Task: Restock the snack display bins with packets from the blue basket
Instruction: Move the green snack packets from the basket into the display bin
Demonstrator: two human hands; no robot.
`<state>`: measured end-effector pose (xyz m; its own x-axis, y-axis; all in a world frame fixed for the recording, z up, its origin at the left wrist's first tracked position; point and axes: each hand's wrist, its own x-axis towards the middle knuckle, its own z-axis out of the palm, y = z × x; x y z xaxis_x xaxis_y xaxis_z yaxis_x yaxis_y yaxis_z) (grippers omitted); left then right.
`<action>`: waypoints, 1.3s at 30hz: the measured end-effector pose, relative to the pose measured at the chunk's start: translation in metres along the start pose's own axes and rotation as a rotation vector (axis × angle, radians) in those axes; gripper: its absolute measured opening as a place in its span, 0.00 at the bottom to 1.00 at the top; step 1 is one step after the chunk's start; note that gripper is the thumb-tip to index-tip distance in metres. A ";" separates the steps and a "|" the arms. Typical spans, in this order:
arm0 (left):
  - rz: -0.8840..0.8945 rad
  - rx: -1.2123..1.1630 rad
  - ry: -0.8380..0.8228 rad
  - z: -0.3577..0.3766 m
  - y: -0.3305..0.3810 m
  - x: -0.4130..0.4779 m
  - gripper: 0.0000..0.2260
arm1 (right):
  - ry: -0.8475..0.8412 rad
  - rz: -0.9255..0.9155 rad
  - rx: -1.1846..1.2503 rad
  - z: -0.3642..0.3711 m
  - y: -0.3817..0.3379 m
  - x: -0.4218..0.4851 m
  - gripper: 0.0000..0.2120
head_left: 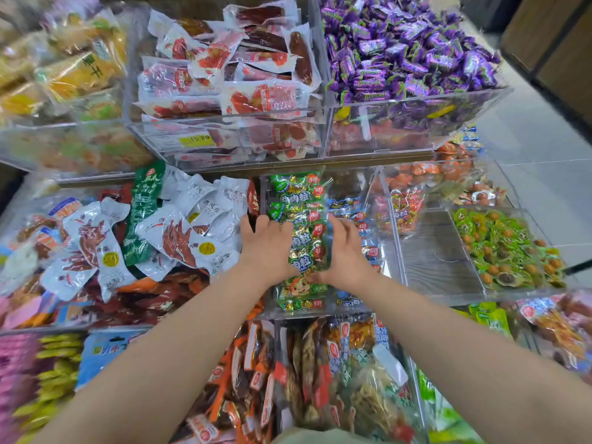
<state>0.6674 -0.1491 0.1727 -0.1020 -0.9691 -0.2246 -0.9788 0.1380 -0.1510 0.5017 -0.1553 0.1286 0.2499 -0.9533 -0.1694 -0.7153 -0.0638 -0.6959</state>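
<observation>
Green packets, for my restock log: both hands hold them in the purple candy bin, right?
No. The head view shows the left hand and right hand holding the green packets in a narrow bin below the purple candy bin.

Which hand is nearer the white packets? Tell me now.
Left. The left hand grips the green packets just beside the white packets; the right hand holds the stack's far side.
</observation>
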 end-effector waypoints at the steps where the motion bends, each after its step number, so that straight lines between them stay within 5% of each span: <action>1: 0.013 0.024 0.030 0.007 0.004 -0.004 0.40 | -0.020 0.021 -0.021 0.003 0.005 -0.003 0.64; 7: -0.012 0.122 0.035 0.018 0.013 0.004 0.54 | 0.089 0.024 -0.188 0.014 0.005 0.004 0.62; 13: -0.009 0.136 0.002 0.006 0.009 0.033 0.53 | 0.167 -0.006 -0.155 0.016 -0.002 0.029 0.57; 20: -0.001 0.150 -0.074 0.003 0.010 0.032 0.57 | -0.240 -0.006 0.496 -0.008 0.009 0.034 0.60; 24: 0.022 0.104 -0.014 0.004 0.023 0.026 0.61 | -0.091 0.236 0.851 -0.032 -0.003 0.069 0.37; 31: 0.005 0.069 -0.016 0.006 0.022 0.029 0.52 | -0.136 0.207 0.661 -0.031 -0.022 0.092 0.34; 39: 0.007 0.073 -0.025 0.016 0.015 0.038 0.55 | -0.189 0.292 0.569 -0.040 -0.021 0.096 0.32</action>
<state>0.6521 -0.1806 0.1471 -0.1037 -0.9628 -0.2493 -0.9625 0.1603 -0.2187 0.5144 -0.2572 0.1552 0.2452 -0.8363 -0.4904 -0.3276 0.4046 -0.8538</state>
